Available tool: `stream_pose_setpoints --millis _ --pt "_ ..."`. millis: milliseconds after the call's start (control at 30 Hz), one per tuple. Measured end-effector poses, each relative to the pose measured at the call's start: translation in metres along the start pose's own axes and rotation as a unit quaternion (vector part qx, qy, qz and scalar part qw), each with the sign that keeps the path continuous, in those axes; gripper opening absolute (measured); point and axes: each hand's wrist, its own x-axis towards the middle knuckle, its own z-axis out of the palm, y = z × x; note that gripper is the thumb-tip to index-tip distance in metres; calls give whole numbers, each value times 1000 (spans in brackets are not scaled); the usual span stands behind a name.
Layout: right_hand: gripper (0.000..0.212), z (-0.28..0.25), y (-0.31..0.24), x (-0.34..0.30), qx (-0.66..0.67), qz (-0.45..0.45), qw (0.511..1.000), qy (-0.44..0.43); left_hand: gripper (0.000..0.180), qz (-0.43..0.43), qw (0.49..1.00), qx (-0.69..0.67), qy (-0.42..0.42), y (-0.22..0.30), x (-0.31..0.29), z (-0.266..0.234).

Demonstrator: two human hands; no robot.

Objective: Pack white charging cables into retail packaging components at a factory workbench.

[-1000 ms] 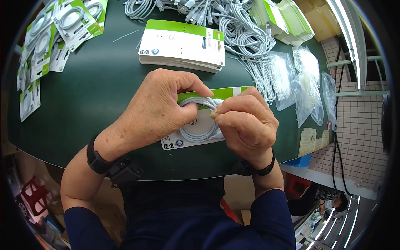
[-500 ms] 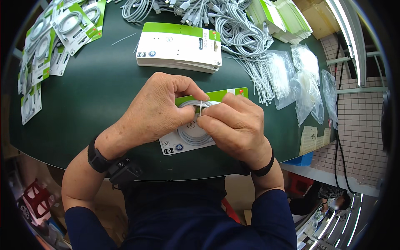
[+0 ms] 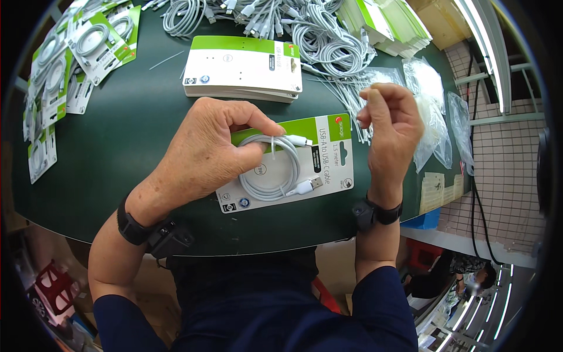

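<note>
A white-and-green packaging card (image 3: 328,182) lies on the table before me with a coiled white USB cable (image 3: 296,170) on it. My left hand (image 3: 202,161) pinches the coil and card at their upper left, thumb and forefinger near a white cable tie (image 3: 272,145) looped around the strands. Both cable plugs rest on the card, one at the upper right and one at the lower right of the coil. Raised to the right of the card, my right hand (image 3: 394,126) has its fingers curled together; what they hold, if anything, is too small to make out.
A stack of cards (image 3: 240,67) stands behind my left hand. Further back are bundled cables (image 3: 334,41), more cards (image 3: 387,26), loose cable ties (image 3: 349,105) and plastic bags (image 3: 431,111). Finished-looking cards with coils (image 3: 91,44) pile up at the left. A co-worker (image 3: 469,276) is at lower right.
My right hand has left the cable tie on the coil and moved up and right, uncovering the plugs and the card's right side. My left hand still pinches the coil.
</note>
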Motion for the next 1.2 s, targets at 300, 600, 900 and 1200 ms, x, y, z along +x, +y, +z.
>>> stream_pose_setpoints --millis 300,600,900,1200 --pt "49 17 12 -37 100 114 935 -320 28 25 995 -96 9 4 -3 -7" --pt "72 10 34 -48 283 342 833 -331 32 25 996 -85 1 3 -3 -8" --pt "50 28 47 -37 354 215 867 -276 32 -5 996 -85 -16 4 -3 -5" --pt "42 9 39 4 26 73 903 -422 28 31 998 -48 -34 11 -11 1"
